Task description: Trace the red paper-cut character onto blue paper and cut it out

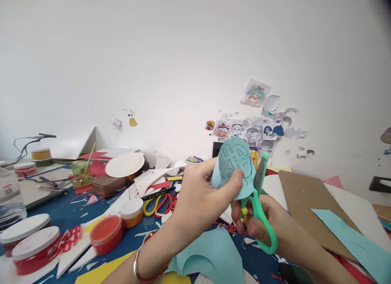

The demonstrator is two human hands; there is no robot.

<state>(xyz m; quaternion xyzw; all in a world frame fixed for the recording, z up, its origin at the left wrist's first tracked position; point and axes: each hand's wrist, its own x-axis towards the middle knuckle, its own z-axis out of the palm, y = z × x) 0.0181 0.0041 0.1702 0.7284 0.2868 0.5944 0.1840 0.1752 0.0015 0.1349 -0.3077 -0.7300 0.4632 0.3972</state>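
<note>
My left hand (204, 190) pinches a rounded piece of light blue paper (233, 154) between thumb and fingers. Dark outlined markings cover the side of the paper that faces me. In my right hand (259, 219) is a pair of green-handled scissors (261, 210), its blades parted and pointing up beside the paper's right edge. I cannot tell whether the blades touch the paper. Below my hands lies a larger light blue sheet (210, 255) with a curved cut-out.
Open red paint (106, 233) and lidded paint jars (36, 249) stand at left. Yellow and red scissor handles (157, 206) lie mid-table among paper scraps. Brown cardboard (314, 202) and a blue paper strip (357, 239) lie at right. A white plate (124, 164) sits behind, before the wall.
</note>
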